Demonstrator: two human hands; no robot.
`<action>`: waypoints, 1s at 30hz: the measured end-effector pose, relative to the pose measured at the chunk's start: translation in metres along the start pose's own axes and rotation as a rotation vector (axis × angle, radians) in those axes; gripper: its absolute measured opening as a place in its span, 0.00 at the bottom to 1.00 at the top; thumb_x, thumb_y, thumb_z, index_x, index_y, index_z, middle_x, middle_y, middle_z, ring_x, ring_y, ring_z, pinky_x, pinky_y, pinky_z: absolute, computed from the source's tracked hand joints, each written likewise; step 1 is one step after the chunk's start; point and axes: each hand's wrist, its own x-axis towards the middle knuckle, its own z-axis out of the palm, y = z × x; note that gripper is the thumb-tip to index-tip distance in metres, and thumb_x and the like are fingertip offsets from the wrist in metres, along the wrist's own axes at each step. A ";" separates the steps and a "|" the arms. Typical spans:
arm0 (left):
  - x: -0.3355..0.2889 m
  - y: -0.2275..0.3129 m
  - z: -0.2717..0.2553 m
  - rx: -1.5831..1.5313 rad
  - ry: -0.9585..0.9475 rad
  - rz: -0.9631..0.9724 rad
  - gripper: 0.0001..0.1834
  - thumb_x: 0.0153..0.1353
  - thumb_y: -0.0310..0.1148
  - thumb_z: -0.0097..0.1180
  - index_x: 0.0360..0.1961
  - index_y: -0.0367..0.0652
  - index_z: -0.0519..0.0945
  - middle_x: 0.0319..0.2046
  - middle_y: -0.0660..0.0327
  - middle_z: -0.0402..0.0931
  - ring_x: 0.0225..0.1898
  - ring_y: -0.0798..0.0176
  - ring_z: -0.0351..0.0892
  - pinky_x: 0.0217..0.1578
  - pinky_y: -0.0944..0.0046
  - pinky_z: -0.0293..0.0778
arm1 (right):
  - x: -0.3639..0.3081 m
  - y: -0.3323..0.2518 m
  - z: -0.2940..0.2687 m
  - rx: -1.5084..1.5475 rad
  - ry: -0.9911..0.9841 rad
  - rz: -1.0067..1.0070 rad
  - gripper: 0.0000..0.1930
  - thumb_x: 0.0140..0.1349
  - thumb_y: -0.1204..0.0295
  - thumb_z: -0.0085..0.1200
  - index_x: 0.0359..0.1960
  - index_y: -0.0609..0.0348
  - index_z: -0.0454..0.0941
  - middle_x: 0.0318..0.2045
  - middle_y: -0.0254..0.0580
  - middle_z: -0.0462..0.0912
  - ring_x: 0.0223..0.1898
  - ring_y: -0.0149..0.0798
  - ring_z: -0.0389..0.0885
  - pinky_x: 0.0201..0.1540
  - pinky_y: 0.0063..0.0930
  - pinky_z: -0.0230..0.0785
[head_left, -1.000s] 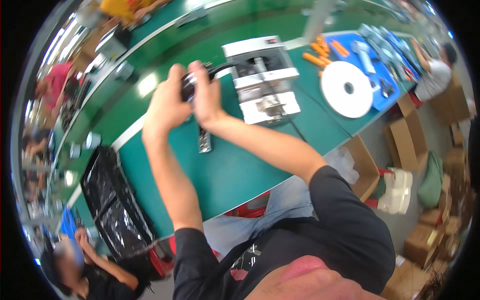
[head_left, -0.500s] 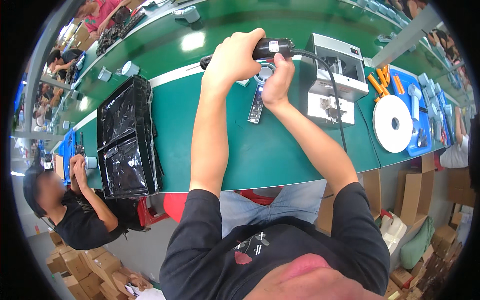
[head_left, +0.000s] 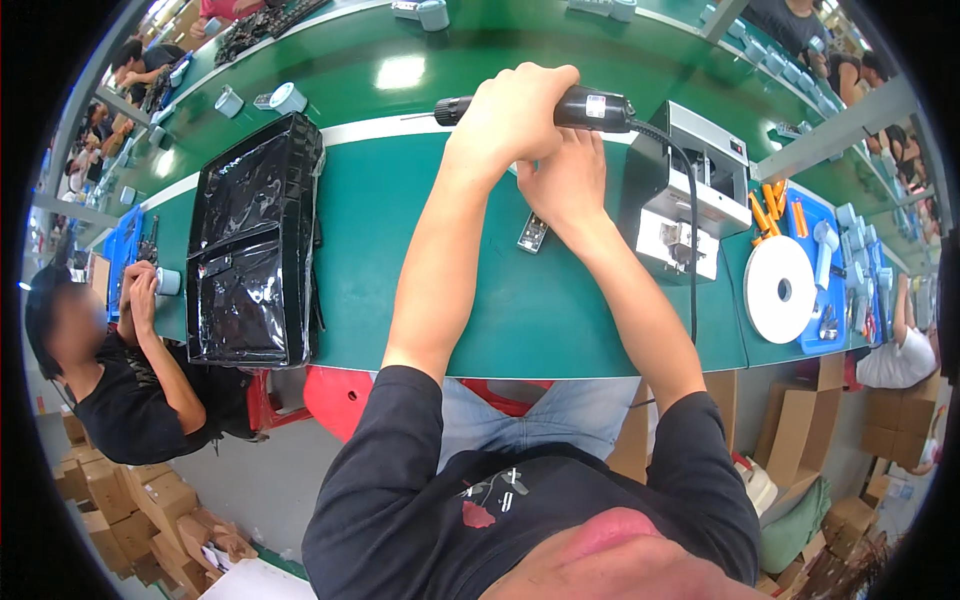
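My left hand [head_left: 513, 115] is wrapped around a black powered screwdriver [head_left: 590, 108] that lies level above the green table [head_left: 420, 270], its thin bit pointing left. A black cable runs from its right end down past the table edge. My right hand [head_left: 565, 180] sits just below the tool, fingers curled under it; whether it holds anything I cannot tell. A small silver metal part [head_left: 532, 232] lies on the table right under my right hand.
A grey and white machine box [head_left: 690, 190] stands right of my hands. A white tape roll [head_left: 780, 290] and a blue tray [head_left: 835, 270] with orange parts lie further right. Black plastic bags [head_left: 250, 240] lie at left. Another person [head_left: 110, 370] works at far left.
The view has swung, so the hands and screwdriver sit more to the centre. The screwdriver has turned level with its bit pointing left, and the silver part now shows below my right hand.
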 end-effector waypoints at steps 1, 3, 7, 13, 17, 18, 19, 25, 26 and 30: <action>-0.002 0.001 -0.002 -0.004 0.023 0.002 0.21 0.44 0.18 0.58 0.43 0.38 0.78 0.32 0.44 0.82 0.36 0.38 0.82 0.34 0.47 0.77 | 0.002 0.001 0.003 -0.012 -0.054 0.027 0.14 0.57 0.70 0.64 0.44 0.62 0.84 0.45 0.49 0.83 0.50 0.53 0.80 0.61 0.49 0.65; -0.002 0.003 -0.003 -0.009 0.061 0.018 0.20 0.44 0.18 0.58 0.43 0.38 0.79 0.32 0.44 0.82 0.36 0.38 0.82 0.34 0.47 0.77 | 0.006 0.002 0.006 -0.010 -0.082 0.047 0.12 0.56 0.71 0.63 0.40 0.62 0.84 0.39 0.48 0.85 0.48 0.53 0.82 0.58 0.48 0.69; -0.004 0.009 -0.008 0.015 0.032 0.020 0.16 0.45 0.21 0.61 0.40 0.38 0.78 0.33 0.45 0.82 0.38 0.38 0.83 0.38 0.46 0.79 | 0.010 -0.002 0.006 0.047 -0.071 0.076 0.08 0.55 0.73 0.63 0.35 0.62 0.83 0.32 0.48 0.87 0.46 0.53 0.83 0.50 0.48 0.74; -0.004 0.006 -0.005 -0.006 0.057 0.054 0.18 0.44 0.19 0.61 0.41 0.36 0.78 0.31 0.45 0.81 0.36 0.38 0.82 0.36 0.47 0.77 | 0.003 -0.009 -0.010 -0.096 -0.230 0.160 0.15 0.55 0.72 0.65 0.43 0.63 0.82 0.39 0.52 0.84 0.46 0.55 0.83 0.45 0.50 0.78; -0.003 0.008 -0.003 -0.062 0.053 0.050 0.20 0.43 0.17 0.59 0.42 0.35 0.78 0.29 0.44 0.81 0.33 0.39 0.81 0.32 0.49 0.75 | -0.003 -0.005 -0.017 -0.118 -0.381 0.217 0.19 0.53 0.72 0.68 0.46 0.64 0.81 0.40 0.55 0.82 0.49 0.58 0.82 0.41 0.52 0.82; -0.002 0.010 -0.004 -0.048 0.033 0.042 0.19 0.43 0.19 0.61 0.40 0.36 0.78 0.31 0.45 0.82 0.35 0.39 0.82 0.35 0.48 0.77 | -0.001 -0.002 -0.018 -0.094 -0.375 0.227 0.18 0.53 0.71 0.69 0.45 0.64 0.82 0.40 0.54 0.83 0.47 0.57 0.83 0.42 0.50 0.82; -0.002 0.011 -0.005 -0.033 0.012 0.028 0.18 0.43 0.22 0.64 0.39 0.37 0.78 0.34 0.45 0.82 0.38 0.39 0.83 0.37 0.47 0.78 | 0.003 0.000 -0.019 -0.068 -0.372 0.235 0.18 0.54 0.70 0.69 0.45 0.63 0.82 0.40 0.53 0.84 0.45 0.56 0.85 0.44 0.49 0.81; -0.006 0.010 -0.013 -0.004 0.062 0.049 0.20 0.40 0.17 0.58 0.40 0.37 0.78 0.31 0.44 0.82 0.37 0.36 0.81 0.35 0.46 0.76 | 0.012 -0.008 -0.027 0.079 -0.174 0.091 0.17 0.48 0.73 0.71 0.41 0.59 0.84 0.35 0.45 0.85 0.39 0.53 0.86 0.39 0.46 0.80; -0.006 0.010 -0.013 -0.005 0.095 0.070 0.22 0.39 0.15 0.55 0.41 0.36 0.79 0.30 0.43 0.81 0.36 0.35 0.80 0.34 0.46 0.74 | 0.012 -0.006 -0.024 0.108 -0.127 0.048 0.16 0.47 0.75 0.70 0.40 0.58 0.84 0.33 0.43 0.85 0.37 0.53 0.85 0.38 0.46 0.80; -0.010 0.012 -0.014 -0.004 0.123 0.071 0.22 0.37 0.15 0.54 0.39 0.35 0.78 0.30 0.42 0.81 0.38 0.33 0.79 0.34 0.45 0.74 | 0.014 -0.011 -0.023 0.205 -0.082 0.108 0.13 0.49 0.74 0.69 0.38 0.59 0.84 0.31 0.44 0.86 0.37 0.52 0.86 0.37 0.45 0.77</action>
